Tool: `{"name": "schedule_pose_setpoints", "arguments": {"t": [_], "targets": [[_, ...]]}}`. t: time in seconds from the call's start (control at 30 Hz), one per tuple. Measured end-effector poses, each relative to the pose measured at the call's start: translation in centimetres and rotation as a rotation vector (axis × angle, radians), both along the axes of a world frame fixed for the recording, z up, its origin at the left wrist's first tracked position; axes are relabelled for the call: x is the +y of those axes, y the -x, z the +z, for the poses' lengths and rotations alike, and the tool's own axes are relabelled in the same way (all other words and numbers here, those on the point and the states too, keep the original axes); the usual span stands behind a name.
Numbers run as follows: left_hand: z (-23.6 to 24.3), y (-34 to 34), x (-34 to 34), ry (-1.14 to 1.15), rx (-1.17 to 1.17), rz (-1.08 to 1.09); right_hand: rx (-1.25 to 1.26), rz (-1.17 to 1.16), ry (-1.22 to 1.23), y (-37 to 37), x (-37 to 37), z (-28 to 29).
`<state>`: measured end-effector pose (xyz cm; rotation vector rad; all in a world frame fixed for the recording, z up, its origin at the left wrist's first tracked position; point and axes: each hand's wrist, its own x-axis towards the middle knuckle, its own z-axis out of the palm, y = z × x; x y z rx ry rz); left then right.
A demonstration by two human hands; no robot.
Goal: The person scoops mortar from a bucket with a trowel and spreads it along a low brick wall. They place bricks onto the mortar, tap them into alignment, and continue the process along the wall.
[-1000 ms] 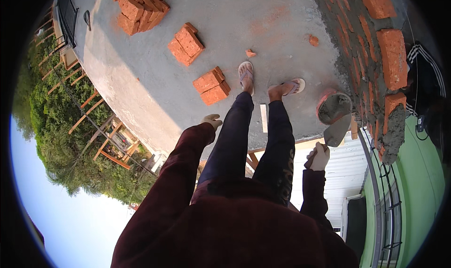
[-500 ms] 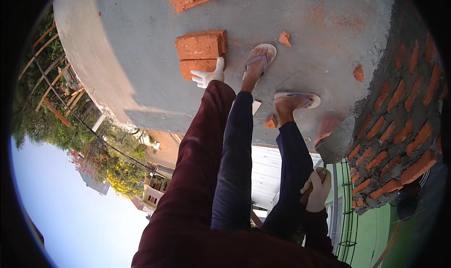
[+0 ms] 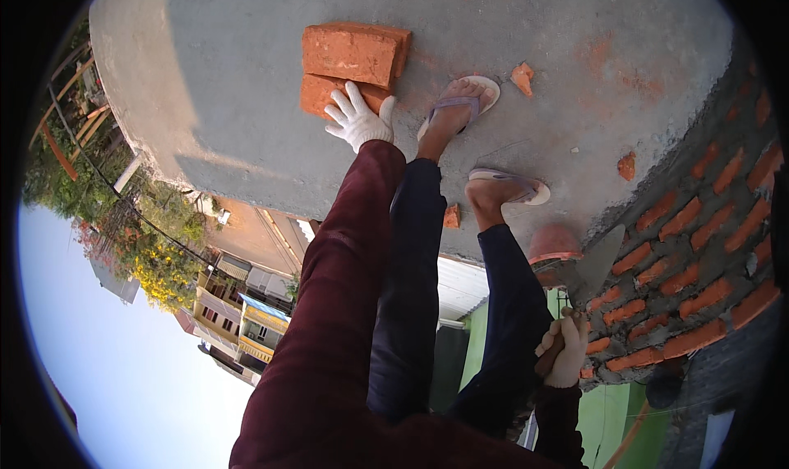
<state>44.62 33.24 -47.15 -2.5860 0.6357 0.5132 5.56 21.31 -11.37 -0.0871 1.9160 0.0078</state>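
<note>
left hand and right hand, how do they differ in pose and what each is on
The left hand is open with fingers spread; the right hand is curled shut.
The left hand is over a brick, contact hard to confirm; the right hand grips a trowel.
The left hand reaches farther forward; the right hand is beside the right leg.
Both wear whitish gloves.

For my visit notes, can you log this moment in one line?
left hand: spread over brick | right hand: gripping trowel | red bucket: near brick wall
</note>
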Motion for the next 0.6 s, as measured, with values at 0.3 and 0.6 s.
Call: {"name": "schedule_pose_setpoints", "arguments": {"t": [0.3, 0.6], "targets": [[-0.5, -3.5, -2.3, 0.506, 0.099, 1.018, -0.006, -0.075, -0.04, 1.0, -0.5, 0.0], [9.6, -9.5, 6.6, 0.871, 1.017, 1.31, -0.097, -0.126, 0.008, 0.9, 1.1, 1.5]]}}
